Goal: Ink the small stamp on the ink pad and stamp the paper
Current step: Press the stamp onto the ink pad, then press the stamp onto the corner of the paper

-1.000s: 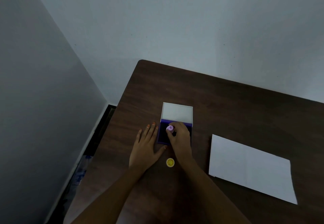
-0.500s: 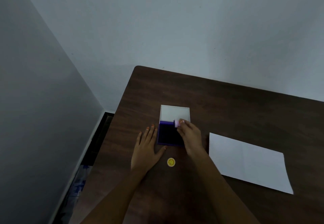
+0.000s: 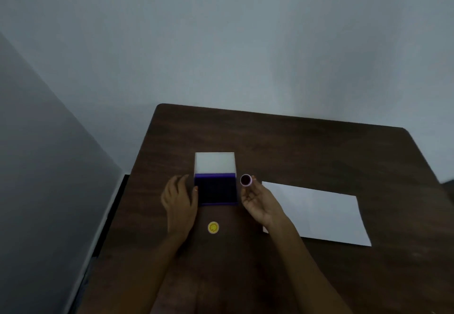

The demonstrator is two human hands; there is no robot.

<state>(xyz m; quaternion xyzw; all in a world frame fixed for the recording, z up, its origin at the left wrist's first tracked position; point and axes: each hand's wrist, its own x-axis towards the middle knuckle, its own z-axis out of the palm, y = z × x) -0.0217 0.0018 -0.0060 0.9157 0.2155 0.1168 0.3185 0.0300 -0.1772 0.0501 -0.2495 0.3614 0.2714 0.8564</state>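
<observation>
- My right hand (image 3: 258, 200) pinches the small stamp (image 3: 246, 180) at the fingertips, palm turned up, holding it just right of the ink pad (image 3: 216, 188) and clear of it.
- Stamp face is tipped toward me. It looks dark inside a pale pink rim, so I judge it inked; whether the coverage is even I cannot tell.
- My left hand (image 3: 179, 203) rests on the table (image 3: 294, 146) against the pad's left edge, fingers loosely curled and holding nothing, thumb tip touching the pad's side.
- Pad lies open, its white lid (image 3: 215, 162) hinged back on the far side and the dark purple ink surface exposed.
- Paper (image 3: 319, 215) lies flat to my right, near the stamp hand but not touched. No mark on it that I can see.
- A small yellow round disc (image 3: 213, 227) sits on the table between my forearms, near edge of the pad well behind it.
- Risks from here:
  - The stamp is gripped only at the tips and face-up. Turning it over for the press could let it roll out of the pinch and leave a stray mark.
  - A tilted landing would print only part of the face.
  - Nothing pins the paper down. A sideways drag on contact or lift-off could shift the sheet and smear.
  - Wet ink facing my fingers could get onto them, then onto the sheet.
- Writing: none readable. The yellow disc has a faint pattern, too small to make out. No brand shows on pad or lid.
</observation>
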